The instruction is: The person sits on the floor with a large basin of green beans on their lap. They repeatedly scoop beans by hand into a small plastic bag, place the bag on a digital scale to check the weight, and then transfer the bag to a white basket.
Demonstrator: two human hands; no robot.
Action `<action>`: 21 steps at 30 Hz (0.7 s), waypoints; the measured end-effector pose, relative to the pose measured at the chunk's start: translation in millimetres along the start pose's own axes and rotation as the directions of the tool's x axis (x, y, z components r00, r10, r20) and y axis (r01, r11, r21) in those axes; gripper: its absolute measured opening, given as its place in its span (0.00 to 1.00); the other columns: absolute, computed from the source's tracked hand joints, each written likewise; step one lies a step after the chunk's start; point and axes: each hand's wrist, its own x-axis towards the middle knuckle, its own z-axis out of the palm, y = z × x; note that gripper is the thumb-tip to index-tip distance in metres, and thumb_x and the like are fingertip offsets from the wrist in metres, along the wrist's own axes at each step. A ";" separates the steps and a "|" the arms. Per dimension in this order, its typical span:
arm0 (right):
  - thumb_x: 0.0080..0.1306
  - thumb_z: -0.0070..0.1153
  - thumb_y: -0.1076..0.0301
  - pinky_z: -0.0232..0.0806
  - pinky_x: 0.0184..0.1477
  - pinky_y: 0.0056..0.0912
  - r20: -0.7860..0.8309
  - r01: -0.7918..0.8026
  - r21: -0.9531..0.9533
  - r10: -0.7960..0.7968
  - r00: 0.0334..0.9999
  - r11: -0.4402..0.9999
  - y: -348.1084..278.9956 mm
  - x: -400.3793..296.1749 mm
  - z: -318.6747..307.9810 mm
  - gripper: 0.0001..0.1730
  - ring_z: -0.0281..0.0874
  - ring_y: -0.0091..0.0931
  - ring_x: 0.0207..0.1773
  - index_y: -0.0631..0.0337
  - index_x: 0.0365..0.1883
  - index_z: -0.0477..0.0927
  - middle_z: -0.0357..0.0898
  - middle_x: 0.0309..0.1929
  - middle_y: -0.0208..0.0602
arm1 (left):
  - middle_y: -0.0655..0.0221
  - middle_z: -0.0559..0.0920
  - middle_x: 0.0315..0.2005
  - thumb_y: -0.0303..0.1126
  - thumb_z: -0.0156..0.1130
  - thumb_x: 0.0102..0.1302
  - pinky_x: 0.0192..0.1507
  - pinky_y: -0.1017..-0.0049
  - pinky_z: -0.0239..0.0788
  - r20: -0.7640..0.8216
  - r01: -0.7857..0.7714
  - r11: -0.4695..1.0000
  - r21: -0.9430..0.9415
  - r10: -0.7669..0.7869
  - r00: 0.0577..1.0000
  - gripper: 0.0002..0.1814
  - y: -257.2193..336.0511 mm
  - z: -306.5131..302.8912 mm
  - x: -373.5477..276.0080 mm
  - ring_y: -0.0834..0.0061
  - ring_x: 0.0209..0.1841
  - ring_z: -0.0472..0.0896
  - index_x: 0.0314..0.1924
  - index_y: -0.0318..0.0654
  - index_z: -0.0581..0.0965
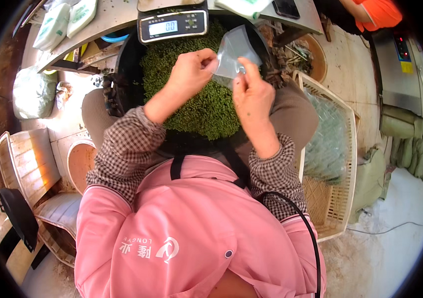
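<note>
My left hand (193, 70) pinches one edge of a clear plastic bag (230, 48) between thumb and fingers. At the bag's other side, the thumb and index finger of my right hand (253, 93) are on its lower edge, slightly spread with film between them. The bag looks flat, with nothing visible inside. Both hands are above a large black tub (129, 56) heaped with small green plant pieces (204, 115), which stands between my knees. Beyond the hands, a digital scale (173, 26) at the table edge has a lit display reading zero.
Stacks of printed bags (51, 31) and a phone (286, 8) lie on the metal table (118, 16). A cream plastic basket (351, 178) with clear bags stands at my right, near a brown tub (319, 56). A chair (29, 164) is at left; a person in orange (381, 13) is at upper right.
</note>
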 end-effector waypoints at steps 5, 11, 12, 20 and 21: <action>0.56 0.52 0.70 0.67 0.27 0.41 0.007 -0.065 -0.129 0.066 0.998 0.990 39.9 -5.2 -27.5 0.17 0.74 0.41 0.22 0.44 0.45 0.79 0.74 0.17 0.41 | 0.65 0.82 0.34 0.38 0.62 0.59 0.38 0.74 0.72 0.478 -0.016 0.999 -0.037 0.032 0.878 0.19 -36.9 23.9 -27.8 0.73 0.35 0.79 0.48 0.35 0.77; 0.56 0.52 0.70 0.67 0.29 0.42 0.072 -0.103 -0.220 0.121 0.990 0.970 49.1 -22.5 -24.9 0.16 0.74 0.42 0.24 0.46 0.43 0.80 0.74 0.19 0.44 | 0.71 0.76 0.49 0.40 0.57 0.55 0.52 0.65 0.63 0.652 -0.788 0.493 0.369 0.467 0.597 0.17 -81.8 131.5 -92.0 0.72 0.56 0.68 0.46 0.46 0.77; 0.56 0.52 0.71 0.67 0.29 0.41 0.088 -0.118 -0.203 0.138 0.986 0.972 53.2 -26.6 -25.5 0.16 0.74 0.42 0.24 0.47 0.43 0.80 0.74 0.19 0.45 | 0.73 0.75 0.48 0.40 0.55 0.56 0.51 0.65 0.63 0.696 -0.825 0.420 0.378 0.458 0.553 0.16 -85.6 126.0 -89.1 0.73 0.55 0.67 0.45 0.47 0.77; 0.63 0.49 0.70 0.67 0.29 0.29 0.226 -0.296 0.232 0.245 0.943 0.926 79.7 -48.1 -4.1 0.14 0.75 0.30 0.21 0.63 0.45 0.79 0.75 0.19 0.44 | 0.72 0.70 0.40 0.39 0.64 0.50 0.46 0.63 0.65 0.765 -0.612 0.553 0.565 -0.074 0.639 0.14 -103.3 7.9 -136.6 0.70 0.51 0.66 0.39 0.47 0.76; 0.64 0.48 0.70 0.66 0.28 0.28 0.256 -0.335 0.269 0.268 0.929 0.903 79.7 -48.2 -2.1 0.14 0.75 0.27 0.21 0.65 0.46 0.79 0.75 0.18 0.42 | 0.71 0.70 0.42 0.38 0.64 0.51 0.46 0.61 0.66 0.727 -0.521 0.603 0.604 -0.149 0.670 0.15 -97.9 -7.8 -136.4 0.69 0.52 0.66 0.39 0.46 0.76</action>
